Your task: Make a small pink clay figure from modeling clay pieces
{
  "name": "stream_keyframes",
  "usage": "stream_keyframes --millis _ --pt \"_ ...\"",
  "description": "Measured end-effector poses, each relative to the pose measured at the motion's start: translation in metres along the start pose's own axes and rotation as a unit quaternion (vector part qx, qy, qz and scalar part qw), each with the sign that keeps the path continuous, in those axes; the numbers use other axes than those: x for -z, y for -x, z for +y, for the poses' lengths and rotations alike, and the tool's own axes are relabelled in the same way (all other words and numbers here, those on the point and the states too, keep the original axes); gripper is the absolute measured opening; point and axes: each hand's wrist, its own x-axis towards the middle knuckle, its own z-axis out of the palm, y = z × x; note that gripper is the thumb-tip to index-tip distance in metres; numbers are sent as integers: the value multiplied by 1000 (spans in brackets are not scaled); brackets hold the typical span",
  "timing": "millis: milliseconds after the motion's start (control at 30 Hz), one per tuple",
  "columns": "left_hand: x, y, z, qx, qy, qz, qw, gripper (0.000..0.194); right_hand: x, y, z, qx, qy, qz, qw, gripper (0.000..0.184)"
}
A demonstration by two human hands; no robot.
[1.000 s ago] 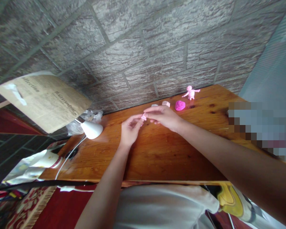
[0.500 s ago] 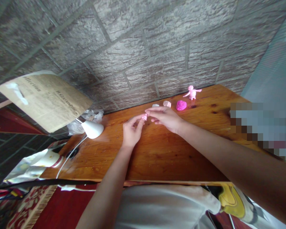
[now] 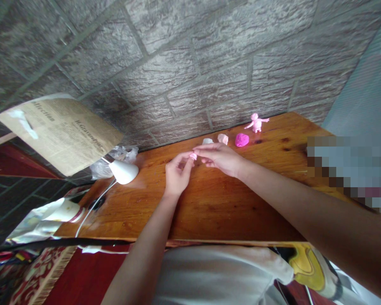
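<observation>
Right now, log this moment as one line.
left grip: pinching pink piece | right grip: at pink piece, contact unclear | on table: white lump, pale lump, magenta lump, figure upright

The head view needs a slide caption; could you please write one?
Left hand and right hand meet at a small pink piece over a wooden table, pink figure beyond.

We see a pale pink piece (image 3: 193, 156), an orange-brown bench (image 3: 222, 203), a magenta lump (image 3: 241, 140) and pink doll (image 3: 257, 123) toward two o'clock, grey brick-patterned wall (image 3: 178, 55) at twelve.
</observation>
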Motion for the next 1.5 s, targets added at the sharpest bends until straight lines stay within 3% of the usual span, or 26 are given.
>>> stream_keyframes --millis 400,833,1233,1500 --pt "-4 -2 0 -5 51 -9 999 26 1 1 -2 -13 -37 -35 999 7" --pt "-4 -2 -2 18 84 -12 996 38 5 -2 7 18 -45 -116 992 28" --pt "-4 -4 5 24 96 -46 994 34 -3 3 8 88 2 -120 989 34" --pt "-2 -2 3 14 29 -12 999 32 -5 1 14 72 -17 -86 994 36"
